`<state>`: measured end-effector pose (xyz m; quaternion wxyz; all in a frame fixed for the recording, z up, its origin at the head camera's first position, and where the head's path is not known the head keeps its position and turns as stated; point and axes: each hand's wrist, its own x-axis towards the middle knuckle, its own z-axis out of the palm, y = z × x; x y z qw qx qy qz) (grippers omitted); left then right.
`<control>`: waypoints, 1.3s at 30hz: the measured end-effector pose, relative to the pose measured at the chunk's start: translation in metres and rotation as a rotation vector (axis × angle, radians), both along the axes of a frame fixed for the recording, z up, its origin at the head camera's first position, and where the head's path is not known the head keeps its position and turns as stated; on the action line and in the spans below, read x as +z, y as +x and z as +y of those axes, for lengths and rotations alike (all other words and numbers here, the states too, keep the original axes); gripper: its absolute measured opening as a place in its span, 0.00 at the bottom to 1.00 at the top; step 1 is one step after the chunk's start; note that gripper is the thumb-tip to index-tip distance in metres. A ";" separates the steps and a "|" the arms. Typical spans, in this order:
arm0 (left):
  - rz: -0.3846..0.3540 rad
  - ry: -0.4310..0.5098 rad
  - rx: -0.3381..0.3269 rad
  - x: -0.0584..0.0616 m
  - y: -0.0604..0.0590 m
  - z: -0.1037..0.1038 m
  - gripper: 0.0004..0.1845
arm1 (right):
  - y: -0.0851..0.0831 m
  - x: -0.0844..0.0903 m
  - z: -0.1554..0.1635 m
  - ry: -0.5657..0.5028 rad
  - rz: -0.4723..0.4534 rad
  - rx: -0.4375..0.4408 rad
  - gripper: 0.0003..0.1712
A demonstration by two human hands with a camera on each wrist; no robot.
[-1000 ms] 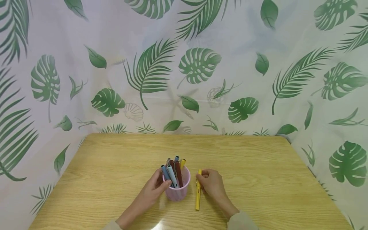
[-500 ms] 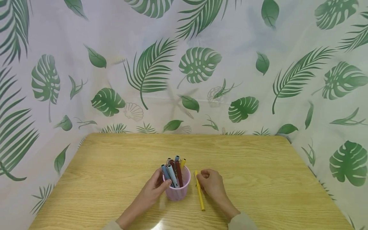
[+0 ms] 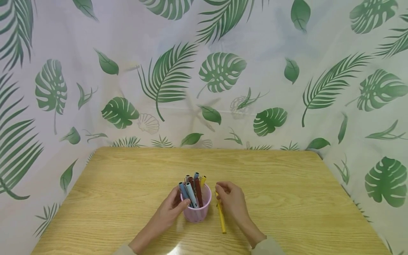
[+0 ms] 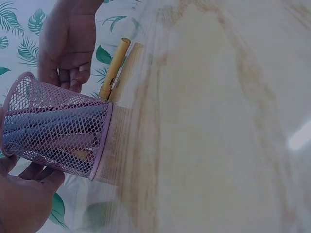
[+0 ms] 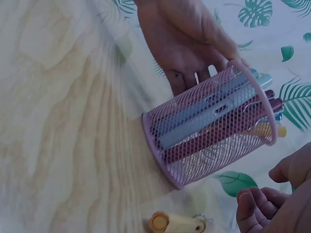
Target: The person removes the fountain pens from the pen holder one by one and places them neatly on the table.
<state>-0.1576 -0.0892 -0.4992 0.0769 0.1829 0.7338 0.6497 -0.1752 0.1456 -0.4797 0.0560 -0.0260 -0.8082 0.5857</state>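
Observation:
A pink mesh pen cup (image 3: 195,215) stands upright on the table, with several blue, dark red, grey and yellow pens (image 3: 192,193) in it. My left hand (image 3: 169,210) holds the cup from its left side, thumb at the rim. To the right of the cup a yellow pen (image 3: 221,220) lies on the tabletop, its far end partly hidden by my right hand (image 3: 234,203). In the right wrist view the fingers of that hand (image 5: 286,204) are loosely curled, with nothing between them and the thumb.
The wood-grain table (image 3: 127,177) reaches back to a white leaf-print curtain (image 3: 178,81), which also runs along both sides. A bright light reflection lies on the table near its front.
The yellow pen has swung so its near end points more to the right. My right hand has let go of it and risen slightly. The left hand stays on the cup.

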 end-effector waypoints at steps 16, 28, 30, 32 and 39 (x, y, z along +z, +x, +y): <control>-0.039 0.011 -0.007 0.002 0.000 0.001 0.34 | 0.000 0.021 -0.021 -0.100 0.061 0.095 0.15; -0.030 0.020 -0.010 0.001 -0.001 0.000 0.33 | -0.004 0.020 -0.029 -0.068 0.085 0.126 0.15; -0.030 0.019 -0.008 0.001 -0.001 0.000 0.33 | -0.005 0.020 -0.030 -0.068 0.084 0.134 0.14; -0.029 0.018 -0.007 0.001 -0.001 0.000 0.33 | -0.006 0.019 -0.032 -0.069 0.078 0.141 0.11; -0.025 0.021 -0.012 0.001 -0.001 0.000 0.33 | -0.008 0.016 -0.033 -0.068 0.070 0.150 0.07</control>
